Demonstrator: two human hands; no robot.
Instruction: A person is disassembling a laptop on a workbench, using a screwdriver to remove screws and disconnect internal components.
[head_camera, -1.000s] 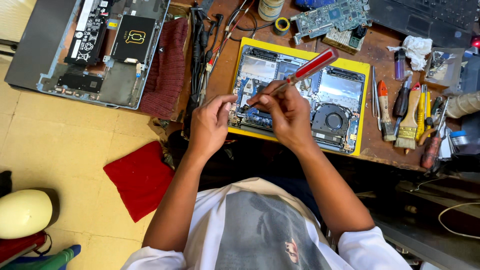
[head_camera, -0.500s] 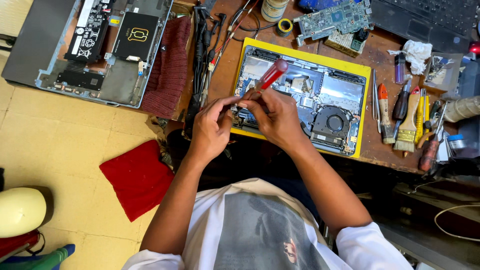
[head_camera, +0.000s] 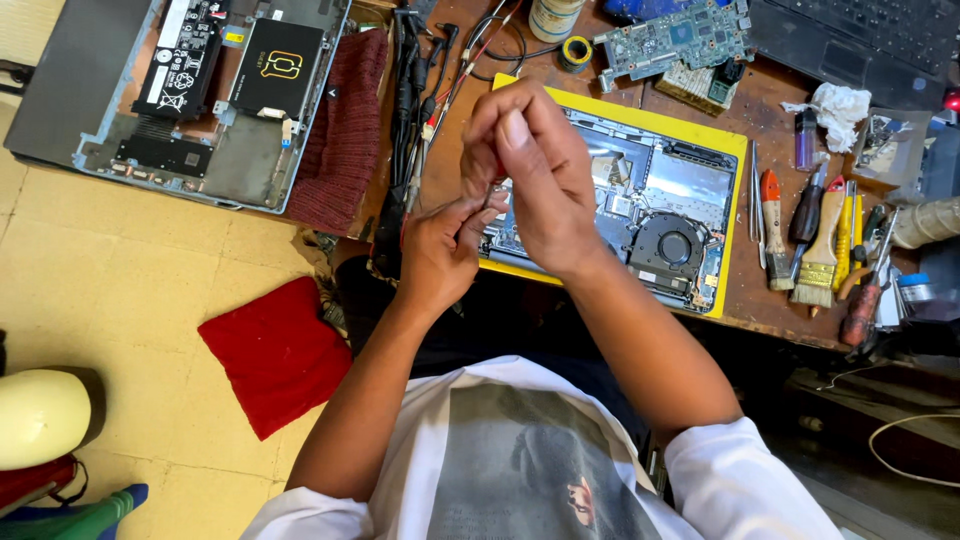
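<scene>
A pale tiled floor (head_camera: 120, 300) runs under a cluttered brown wooden surface (head_camera: 455, 150), with a red cloth (head_camera: 275, 350) lying on the tiles down by the person's knee. Far left sits a second opened laptop base (head_camera: 190, 100), pushed aside, its edge resting on a dark red knitted cloth (head_camera: 345, 130), likely as padding. Now the hands: the left hand (head_camera: 440, 255) comes up from below, fingers (head_camera: 478, 215) pinched narrow as if steadying something small, though what they hold I cannot tell. Just above and touching it, the right hand (head_camera: 535, 180) is curled shut, and only a sliver of red shows inside the grip. Both hover over the near-left corner of the open laptop chassis (head_camera: 660, 215), which lies on a yellow mat (head_camera: 735, 170), presumably to catch loose parts. To the right, screwdrivers and a brush (head_camera: 822, 250) are lined up within reach.
</scene>
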